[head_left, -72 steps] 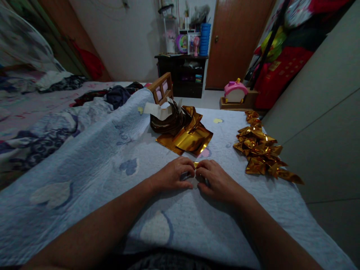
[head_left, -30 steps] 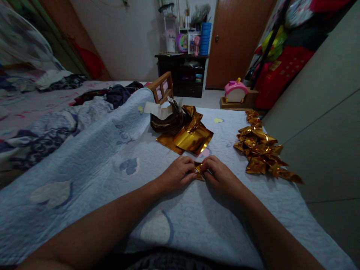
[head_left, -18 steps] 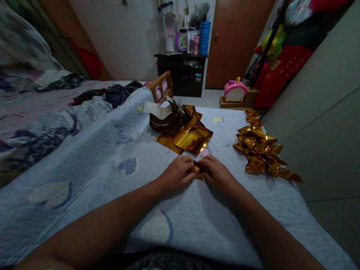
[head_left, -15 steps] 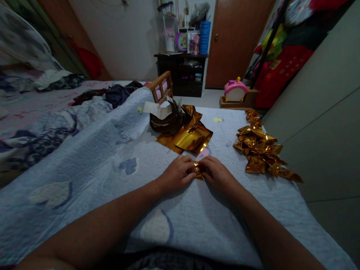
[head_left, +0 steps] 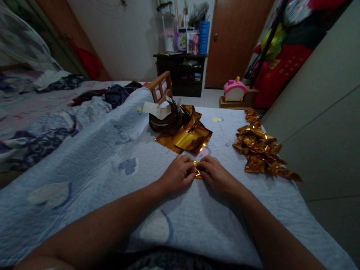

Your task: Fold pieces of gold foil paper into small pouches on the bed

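Pinching a small folded piece of gold foil (head_left: pixel 198 175) from both sides, the left hand (head_left: pixel 179 171) and the right hand (head_left: pixel 216 171) rest low on the blue quilt (head_left: pixel 197 225), fingers curled and closed on the foil between them; a broad stretch of quilt spreads from the hands back to the dark clothing (head_left: pixel 168 260), and another runs left toward the patterned bedding (head_left: pixel 56 131); a narrower strip separates the right hand from the row of folded gold pieces (head_left: pixel 255 148), which follows the quilt's right edge, the nearest piece's tip reaching it; just beyond the hands, near but apart, lie the loose gold sheets (head_left: pixel 191 139), against the thick paper stack (head_left: pixel 165 123); compared with 2.4 seconds ago, more gold shows in the gap, where only a sliver showed; the thumbs, then nearer the body, now sit against the foil; stack, sheets and row lie as before.
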The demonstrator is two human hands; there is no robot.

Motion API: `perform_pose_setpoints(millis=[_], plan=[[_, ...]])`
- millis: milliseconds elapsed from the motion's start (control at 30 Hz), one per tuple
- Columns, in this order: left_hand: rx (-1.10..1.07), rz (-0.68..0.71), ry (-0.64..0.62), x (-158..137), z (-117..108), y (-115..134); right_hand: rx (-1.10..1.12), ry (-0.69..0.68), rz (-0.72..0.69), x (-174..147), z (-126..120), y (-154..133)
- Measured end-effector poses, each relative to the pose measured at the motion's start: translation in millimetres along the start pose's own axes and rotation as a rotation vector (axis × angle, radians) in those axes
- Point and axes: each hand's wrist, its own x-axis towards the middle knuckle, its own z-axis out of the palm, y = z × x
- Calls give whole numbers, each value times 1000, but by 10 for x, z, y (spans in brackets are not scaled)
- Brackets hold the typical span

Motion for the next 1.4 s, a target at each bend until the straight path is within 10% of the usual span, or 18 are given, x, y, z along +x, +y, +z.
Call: perform_pose_setpoints(millis=[1400], plan=[[-14, -49, -43, 7, -19, 3, -121, 86, -6, 12, 123, -21]])
